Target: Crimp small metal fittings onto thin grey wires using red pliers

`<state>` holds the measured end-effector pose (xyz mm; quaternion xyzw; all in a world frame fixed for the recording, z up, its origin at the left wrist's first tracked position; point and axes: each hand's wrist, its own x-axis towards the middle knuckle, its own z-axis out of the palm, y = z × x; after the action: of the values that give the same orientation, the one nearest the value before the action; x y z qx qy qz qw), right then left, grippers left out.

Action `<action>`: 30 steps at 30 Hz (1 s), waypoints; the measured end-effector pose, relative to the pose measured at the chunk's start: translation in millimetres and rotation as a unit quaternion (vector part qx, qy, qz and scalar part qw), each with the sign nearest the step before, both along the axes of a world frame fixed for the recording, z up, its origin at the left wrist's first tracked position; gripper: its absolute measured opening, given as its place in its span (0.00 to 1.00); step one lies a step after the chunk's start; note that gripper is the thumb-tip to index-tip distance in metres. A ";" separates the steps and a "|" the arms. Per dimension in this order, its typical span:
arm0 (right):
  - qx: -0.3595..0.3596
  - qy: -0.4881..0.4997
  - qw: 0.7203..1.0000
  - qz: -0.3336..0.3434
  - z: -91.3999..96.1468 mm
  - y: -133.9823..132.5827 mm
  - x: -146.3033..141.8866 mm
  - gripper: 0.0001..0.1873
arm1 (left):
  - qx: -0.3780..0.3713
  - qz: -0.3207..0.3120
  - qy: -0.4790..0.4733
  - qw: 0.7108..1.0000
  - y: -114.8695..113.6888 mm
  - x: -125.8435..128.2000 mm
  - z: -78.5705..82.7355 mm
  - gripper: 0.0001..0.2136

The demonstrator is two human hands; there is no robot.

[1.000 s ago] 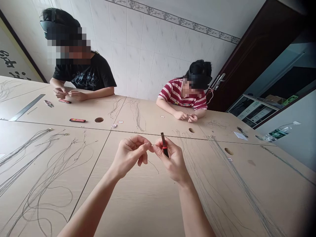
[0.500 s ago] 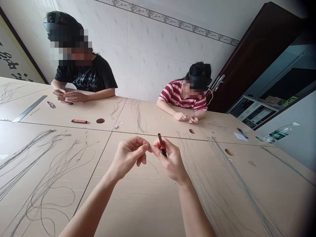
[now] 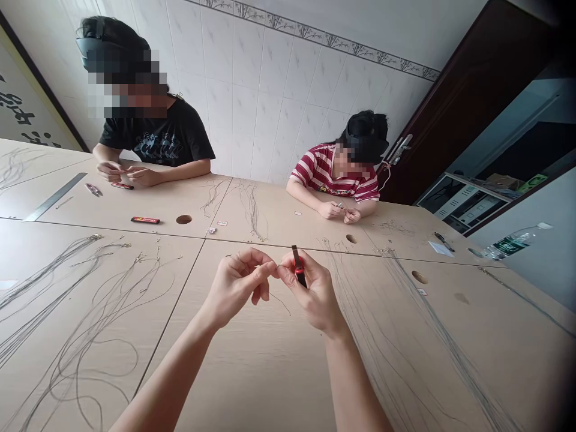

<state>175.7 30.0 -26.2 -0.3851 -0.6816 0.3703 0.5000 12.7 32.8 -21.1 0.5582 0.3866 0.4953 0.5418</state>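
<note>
The wires (image 3: 81, 318) on the left run off the frame's left and bottom edges, and their ends are too thin to follow. Both forearms are cut off at the bottom edge. The left hand (image 3: 236, 287) is raised above the table (image 3: 252, 372), thumb and forefinger pinched together on a thin wire (image 3: 279, 302) whose loose tail curves down below the fingers; the other fingers curl in. What sits at the pinch itself is too small to make out. The fingertips of the two hands meet there. The right hand (image 3: 315, 291) is closed around a tool (image 3: 297, 271) with a red grip and a dark tip standing up; its lower part is hidden in the palm. Farther right, more wires (image 3: 432, 336) lie in long strands, blurring toward the dark corner
</note>
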 end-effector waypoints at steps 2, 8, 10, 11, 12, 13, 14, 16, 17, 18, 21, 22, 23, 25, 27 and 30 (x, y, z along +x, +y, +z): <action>0.002 -0.005 1.000 -0.003 1.0 -0.8 -0.6 0.10 | 0.008 0.002 0.001 1.000 0.3 -0.2 -1.6 0.10; -0.032 -0.014 0.999 0.010 3.9 -3.7 -0.8 0.11 | 0.024 0.000 0.009 1.000 -1.0 -1.4 -0.3 0.10; -0.048 -0.005 0.999 0.020 4.2 -3.4 -0.5 0.12 | 0.036 0.000 0.024 0.999 -1.8 -1.7 -0.1 0.10; -0.056 0.000 0.998 0.025 4.3 -2.8 -0.3 0.12 | 0.043 0.003 0.034 0.998 -2.2 -1.7 -0.4 0.10; -0.067 0.006 0.997 0.029 4.4 -2.0 0.1 0.12 | 0.052 0.007 0.045 0.998 -2.5 -1.4 -0.9 0.09; -0.079 0.012 0.996 0.034 4.6 -1.0 0.5 0.12 | 0.064 0.015 0.057 0.996 -2.7 -1.1 -1.8 0.09; -0.095 0.020 0.995 0.039 4.9 0.0 1.0 0.12 | 0.077 0.025 0.069 0.994 -2.9 -0.7 -2.9 0.08; -0.131 0.038 0.989 0.053 5.9 1.9 2.0 0.12 | 0.112 0.039 0.096 0.988 -3.1 -0.1 -5.7 0.06; -0.148 0.048 0.986 0.060 6.6 2.4 2.5 0.12 | 0.130 0.044 0.109 0.985 -3.2 -0.1 -7.1 0.05; -0.159 0.057 0.983 0.066 7.4 2.5 2.9 0.12 | 0.147 0.046 0.119 0.981 -3.2 -0.4 -8.3 0.05; -0.149 0.058 0.985 0.067 9.3 0.5 4.0 0.12 | 0.159 0.045 0.131 0.978 -3.6 -3.0 -10.0 0.05; -0.132 0.050 0.988 0.062 9.5 -0.6 4.5 0.12 | 0.151 0.041 0.128 0.979 -3.8 -4.3 -10.1 0.05; -0.113 0.040 0.991 0.055 9.3 -1.6 5.0 0.12 | 0.140 0.036 0.121 0.982 -4.0 -5.9 -10.1 0.07; -0.072 0.018 0.996 0.039 8.0 -3.0 6.3 0.12 | 0.121 0.032 0.105 0.987 -4.8 -9.9 -10.4 0.11; -0.033 -0.001 0.999 0.020 5.9 -3.4 7.3 0.11 | 0.118 0.047 0.089 0.988 -6.2 -15.3 -11.6 0.12; 0.017 -0.018 1.000 -0.007 2.7 -3.0 8.2 0.10 | 0.134 0.064 0.044 0.988 -10.9 -27.5 -14.3 0.11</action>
<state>183.9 27.0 -23.5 -0.3877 -0.6938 0.3485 0.4969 -14.8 21.9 -35.4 0.6207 0.3752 0.5516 0.4119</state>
